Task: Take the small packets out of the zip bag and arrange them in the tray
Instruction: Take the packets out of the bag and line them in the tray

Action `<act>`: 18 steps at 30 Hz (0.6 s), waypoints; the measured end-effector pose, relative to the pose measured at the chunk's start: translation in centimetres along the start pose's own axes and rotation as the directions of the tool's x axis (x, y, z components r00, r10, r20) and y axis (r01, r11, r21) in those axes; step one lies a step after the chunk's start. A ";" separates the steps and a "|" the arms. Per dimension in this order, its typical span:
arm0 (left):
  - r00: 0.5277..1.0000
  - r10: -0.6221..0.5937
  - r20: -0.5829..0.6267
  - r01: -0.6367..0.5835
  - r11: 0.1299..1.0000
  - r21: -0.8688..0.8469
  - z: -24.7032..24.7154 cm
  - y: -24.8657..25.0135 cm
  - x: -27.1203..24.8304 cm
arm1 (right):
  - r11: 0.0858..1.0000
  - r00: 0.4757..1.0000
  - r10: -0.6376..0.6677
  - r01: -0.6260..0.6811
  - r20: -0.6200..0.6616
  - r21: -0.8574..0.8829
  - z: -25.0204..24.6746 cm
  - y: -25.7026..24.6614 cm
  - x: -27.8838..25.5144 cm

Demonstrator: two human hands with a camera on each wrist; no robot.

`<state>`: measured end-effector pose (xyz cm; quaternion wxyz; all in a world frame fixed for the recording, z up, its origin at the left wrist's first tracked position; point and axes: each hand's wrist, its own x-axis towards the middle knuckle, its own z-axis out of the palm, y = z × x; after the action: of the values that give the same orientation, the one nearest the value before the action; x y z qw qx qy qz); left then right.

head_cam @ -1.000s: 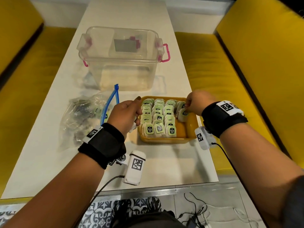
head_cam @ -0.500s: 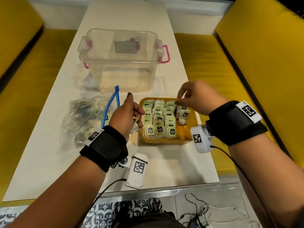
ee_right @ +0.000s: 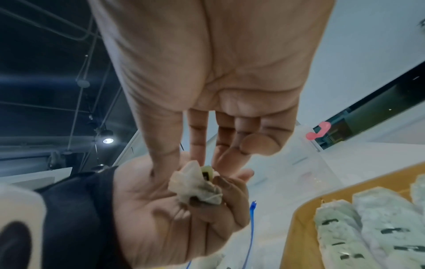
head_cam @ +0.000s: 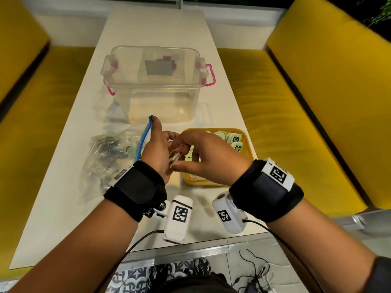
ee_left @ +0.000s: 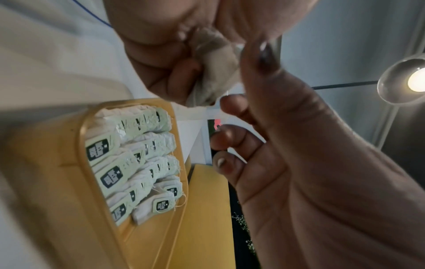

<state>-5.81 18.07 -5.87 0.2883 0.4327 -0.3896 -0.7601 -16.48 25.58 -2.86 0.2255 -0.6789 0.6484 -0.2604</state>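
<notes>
Left hand (head_cam: 157,152) cupping small packets (ee_right: 195,189) in curled fingers, right hand (head_cam: 206,159) fingertips pinching the topmost, tray (head_cam: 249,144) just beyond

I see a white worktop (head_cam: 63,187) running between two yellow bench seats (head_cam: 275,106). A clear plastic storage box (head_cam: 156,96) with pink latches sits on it toward the far end, one pink handle (head_cam: 210,75) sticking out on its right side. There's a grey rectangular item inside, can't tell what. Patterned floor tiles (head_cam: 135,278) show below the near edge, plus loose cables (head_cam: 256,271). A lit ceiling lamp (ee_left: 411,80) shows in the left wrist view.
</notes>
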 end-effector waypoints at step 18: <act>0.930 0.175 0.324 -0.271 0.921 0.279 -2.2 -0.8 -1.6 | 0.791 0.908 0.353 -0.162 -0.224 0.590 0.1 1.5 -0.5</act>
<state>-3.25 18.98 -6.53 0.2391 0.3084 -0.5928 -0.7045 -17.53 26.01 -3.94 0.3386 -0.4348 0.6591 -0.5118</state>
